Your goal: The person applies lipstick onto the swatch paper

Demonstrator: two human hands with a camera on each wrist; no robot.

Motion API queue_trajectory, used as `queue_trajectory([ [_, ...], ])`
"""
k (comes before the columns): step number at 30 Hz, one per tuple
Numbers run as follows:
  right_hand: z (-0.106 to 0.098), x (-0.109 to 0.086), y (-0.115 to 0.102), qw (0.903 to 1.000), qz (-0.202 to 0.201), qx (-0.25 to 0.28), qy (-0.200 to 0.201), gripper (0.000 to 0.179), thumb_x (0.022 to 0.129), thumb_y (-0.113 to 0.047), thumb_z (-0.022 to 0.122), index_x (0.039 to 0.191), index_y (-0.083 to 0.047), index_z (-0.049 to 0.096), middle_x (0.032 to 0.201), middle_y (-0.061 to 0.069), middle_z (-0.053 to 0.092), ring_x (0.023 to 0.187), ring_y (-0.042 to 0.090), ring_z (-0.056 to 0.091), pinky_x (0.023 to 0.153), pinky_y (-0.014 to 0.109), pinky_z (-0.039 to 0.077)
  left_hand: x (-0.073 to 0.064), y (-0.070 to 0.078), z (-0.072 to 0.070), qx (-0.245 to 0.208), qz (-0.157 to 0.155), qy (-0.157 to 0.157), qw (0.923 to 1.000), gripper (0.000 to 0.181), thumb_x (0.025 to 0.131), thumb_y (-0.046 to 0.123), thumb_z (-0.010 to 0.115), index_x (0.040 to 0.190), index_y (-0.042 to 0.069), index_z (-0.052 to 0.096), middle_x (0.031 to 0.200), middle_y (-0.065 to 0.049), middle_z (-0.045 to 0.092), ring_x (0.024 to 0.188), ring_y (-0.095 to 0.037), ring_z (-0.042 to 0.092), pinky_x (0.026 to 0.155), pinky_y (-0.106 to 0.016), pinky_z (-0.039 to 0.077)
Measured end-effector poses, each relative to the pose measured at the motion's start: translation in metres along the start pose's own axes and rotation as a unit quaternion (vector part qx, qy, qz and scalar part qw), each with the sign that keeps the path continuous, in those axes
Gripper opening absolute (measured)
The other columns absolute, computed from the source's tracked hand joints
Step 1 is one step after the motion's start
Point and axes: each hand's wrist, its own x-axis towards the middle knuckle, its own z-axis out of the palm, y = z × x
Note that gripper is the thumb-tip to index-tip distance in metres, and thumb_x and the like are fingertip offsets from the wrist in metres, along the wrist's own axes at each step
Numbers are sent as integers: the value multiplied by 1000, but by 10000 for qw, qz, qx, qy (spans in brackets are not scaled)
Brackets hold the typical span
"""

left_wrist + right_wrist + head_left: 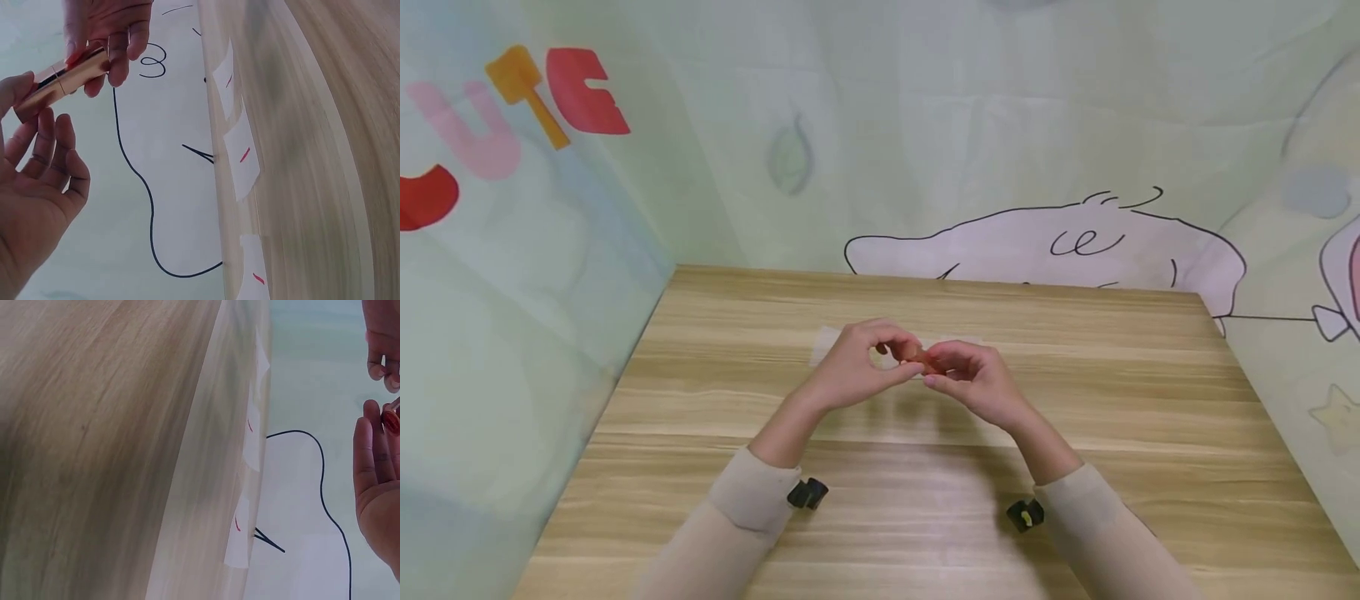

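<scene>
A shiny copper-coloured lipstick tube [59, 83] with a seam across its middle is held between both hands above the table. My left hand [853, 367] pinches one end with thumb and fingers. At the other end, my right hand [981, 383] grips the tube between its thumb and fingers. In the right wrist view only a round reddish end of the lipstick [392, 420] shows, at the frame's edge. Beneath and behind the hands lie white paper slips [244, 150], each visible one with a short red stroke; the hands partly cover them in the head view.
The wood-grain table [910, 500] meets a printed fabric backdrop [925, 150] at its far edge and left side. A black wrist mount [807, 493] sits at the left cuff, and another black mount [1026, 515] at the right one.
</scene>
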Motion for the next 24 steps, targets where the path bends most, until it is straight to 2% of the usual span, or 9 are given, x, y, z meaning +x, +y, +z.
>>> queue_trajectory([
  [5, -3, -2, 2, 10000, 16, -38, 39, 27, 88, 10, 72, 114, 9, 68, 110, 20, 72, 95, 15, 71, 82, 31, 60, 7, 2, 6, 64, 123, 15, 9999, 11, 86, 18, 82, 89, 15, 72, 85, 6, 64, 83, -15, 60, 76, -30, 47],
  [9, -7, -3, 4, 9998, 16, -155, 129, 27, 86, 10, 73, 113, 9, 68, 110, 22, 71, 95, 14, 71, 83, 34, 60, 14, 0, 11, 107, 175, -28, 9998, 13, 85, 18, 83, 93, 14, 74, 85, 6, 65, 83, -18, 61, 77, -34, 50],
  [12, -10, -4, 6, 9994, 24, -258, 239, 26, 86, 9, 74, 112, 7, 70, 108, 20, 72, 95, 15, 71, 83, 35, 60, 19, -1, 16, 93, 163, -84, 9998, 14, 86, 19, 83, 95, 12, 75, 87, 6, 65, 84, -16, 61, 77, -35, 51],
  [18, -17, -5, 11, 9981, -61, -513, 324, 27, 88, 2, 76, 115, 3, 71, 109, 15, 74, 97, 20, 72, 87, 36, 59, 27, -5, 25, 72, 58, -173, 9998, 16, 87, 18, 82, 100, 12, 76, 89, 6, 66, 86, -10, 59, 79, -30, 50],
  [24, -27, -6, 16, 9945, -60, -920, 494, 28, 88, -1, 78, 115, 0, 72, 111, 13, 74, 97, 24, 72, 88, 40, 58, 38, -8, 33, 47, -12, -273, 9996, 18, 86, 18, 83, 101, 11, 77, 91, 6, 68, 86, -11, 60, 83, -43, 52],
])
